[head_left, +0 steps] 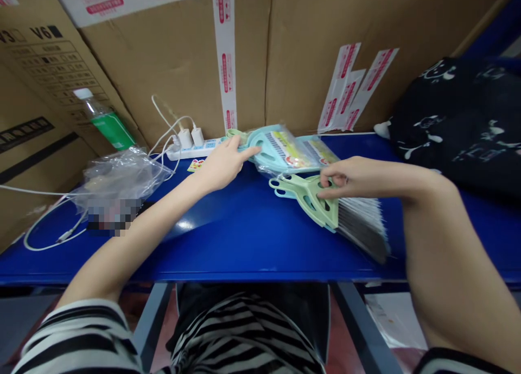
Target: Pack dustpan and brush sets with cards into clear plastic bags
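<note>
My left hand (228, 165) is closed around the handle end of light blue dustpans (268, 150), which lie in clear plastic with printed cards at the back of the blue table. A small green handle end (235, 133) shows just behind those fingers. On the right, my right hand (340, 179) has its fingers curled and its thumb on the head of a light green hand brush (312, 197). Another brush with a light blue handle lies beneath the green one. Their grey bristles (362, 227) and white bristles (368, 208) point right, towards the front edge.
A white power strip (175, 152) with chargers and cables stands at the back left. Near it are crumpled clear plastic bags (118, 181) and a green-labelled bottle (109, 125). Cardboard boxes (248, 54) wall the back. A black patterned bag (459, 124) sits right.
</note>
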A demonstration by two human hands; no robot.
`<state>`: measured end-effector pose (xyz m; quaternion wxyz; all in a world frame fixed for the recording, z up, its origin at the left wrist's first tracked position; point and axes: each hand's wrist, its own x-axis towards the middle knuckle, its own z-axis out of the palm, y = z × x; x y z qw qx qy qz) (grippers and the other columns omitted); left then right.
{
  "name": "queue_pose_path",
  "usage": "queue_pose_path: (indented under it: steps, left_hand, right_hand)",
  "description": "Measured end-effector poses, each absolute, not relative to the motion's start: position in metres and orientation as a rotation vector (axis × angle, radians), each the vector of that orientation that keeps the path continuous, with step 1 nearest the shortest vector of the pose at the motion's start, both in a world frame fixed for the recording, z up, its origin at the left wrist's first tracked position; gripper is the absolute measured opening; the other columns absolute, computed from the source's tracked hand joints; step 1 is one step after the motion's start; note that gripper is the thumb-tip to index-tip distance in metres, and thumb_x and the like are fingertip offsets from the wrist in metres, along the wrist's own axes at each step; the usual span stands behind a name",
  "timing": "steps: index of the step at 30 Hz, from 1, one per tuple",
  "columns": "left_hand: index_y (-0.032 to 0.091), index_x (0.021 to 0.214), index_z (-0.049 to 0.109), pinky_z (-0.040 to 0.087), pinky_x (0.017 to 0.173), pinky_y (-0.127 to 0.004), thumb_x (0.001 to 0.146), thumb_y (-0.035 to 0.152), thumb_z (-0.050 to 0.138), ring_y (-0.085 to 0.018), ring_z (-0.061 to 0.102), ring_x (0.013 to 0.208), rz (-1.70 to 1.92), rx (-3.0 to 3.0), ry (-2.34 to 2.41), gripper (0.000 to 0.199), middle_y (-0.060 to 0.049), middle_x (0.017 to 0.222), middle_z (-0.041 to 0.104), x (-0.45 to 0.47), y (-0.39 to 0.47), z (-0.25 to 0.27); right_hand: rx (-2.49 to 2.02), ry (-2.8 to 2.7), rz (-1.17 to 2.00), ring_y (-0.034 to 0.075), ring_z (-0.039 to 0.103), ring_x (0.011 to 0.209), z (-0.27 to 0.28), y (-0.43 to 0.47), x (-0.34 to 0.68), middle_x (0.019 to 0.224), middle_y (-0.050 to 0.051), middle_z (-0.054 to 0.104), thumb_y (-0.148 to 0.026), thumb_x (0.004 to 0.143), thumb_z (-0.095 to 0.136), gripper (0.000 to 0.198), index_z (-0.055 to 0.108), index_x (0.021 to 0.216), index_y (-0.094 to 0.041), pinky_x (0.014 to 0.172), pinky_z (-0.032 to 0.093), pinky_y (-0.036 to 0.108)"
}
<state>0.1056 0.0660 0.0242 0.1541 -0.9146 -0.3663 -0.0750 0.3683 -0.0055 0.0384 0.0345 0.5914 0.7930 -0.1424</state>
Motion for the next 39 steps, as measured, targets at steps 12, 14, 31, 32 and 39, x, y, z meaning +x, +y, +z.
queue_pose_path:
  steps: [12, 14, 31, 32, 39]
  left_hand:
    - [0.033, 0.138, 0.045, 0.046, 0.085, -0.038, 0.088, 0.007, 0.036, -0.024, 0.052, 0.103, -0.170, -2.617, -0.994, 0.057, -0.010, 0.115, 0.052, 0.029, 0.033, 0.004]
    - [0.030, 0.138, 0.045, 0.046, 0.084, -0.038, 0.089, 0.008, 0.034, -0.024, 0.052, 0.102, -0.170, -2.626, -0.972, 0.055, -0.011, 0.113, 0.051, 0.023, 0.031, 0.003]
    - [0.024, 0.130, 0.054, 0.047, 0.078, -0.030, 0.097, 0.022, 0.031, -0.016, 0.052, 0.085, -0.120, -2.969, -0.898, 0.040, -0.007, 0.097, 0.051, -0.008, 0.031, 0.010]
    - [0.024, 0.130, 0.053, 0.047, 0.079, -0.030, 0.097, 0.021, 0.032, -0.016, 0.052, 0.086, -0.097, -2.976, -0.906, 0.040, -0.007, 0.098, 0.052, -0.008, 0.030, 0.010]
    - [0.021, 0.127, 0.052, 0.049, 0.078, -0.030, 0.093, 0.016, 0.033, -0.016, 0.056, 0.088, 0.018, -2.955, -1.007, 0.039, -0.008, 0.106, 0.054, -0.004, 0.025, 0.005]
  right_hand:
    - [1.789, 2.498, -0.344, 0.018, 0.053, 0.060, 0.031, 0.003, 0.374, 0.065, 0.002, 0.058, -0.037, 0.070, 0.052, 0.015, 0.051, 0.061, -0.025, 0.051, 0.039, 0.030]
    - [1.816, 2.490, -0.335, 0.020, 0.055, 0.062, 0.031, 0.003, 0.375, 0.068, 0.004, 0.061, -0.040, 0.071, 0.052, 0.017, 0.055, 0.067, -0.025, 0.051, 0.040, 0.030]
    - [1.943, 2.285, 0.171, 0.029, 0.065, 0.075, 0.014, -0.028, 0.317, 0.087, 0.014, 0.069, -0.033, 0.083, 0.054, 0.024, 0.057, 0.099, -0.016, 0.057, 0.044, 0.033]
    - [1.942, 2.269, 0.190, 0.029, 0.065, 0.077, 0.017, -0.028, 0.316, 0.088, 0.014, 0.068, -0.031, 0.082, 0.056, 0.023, 0.057, 0.099, -0.016, 0.057, 0.044, 0.033]
    - [1.566, 2.733, 0.088, 0.029, 0.063, 0.093, 0.027, -0.031, 0.279, 0.104, 0.015, 0.065, -0.039, 0.085, 0.059, 0.034, 0.057, 0.109, -0.015, 0.073, 0.047, 0.036]
